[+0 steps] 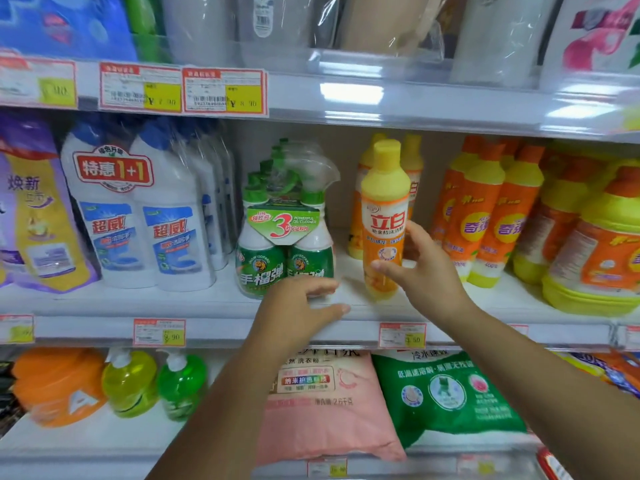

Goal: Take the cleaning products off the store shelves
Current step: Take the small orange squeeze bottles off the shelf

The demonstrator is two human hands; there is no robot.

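Dish-soap bottle (385, 209): stiff plastic, looking full, so probably moderately heavy. The glossy label is likely slippery, so the lower body is the best hold. It is tall, with a yellow cap and shoulder and an orange label with red characters. It is standing right of frame centre, at the front of the middle shelf (207, 303). The right hand (429, 271) is gripping it, thumb across the front, fingers behind. The left hand (294, 313) is hovering with fingers straight, holding nothing, before the green spray twin-pack (284, 237).
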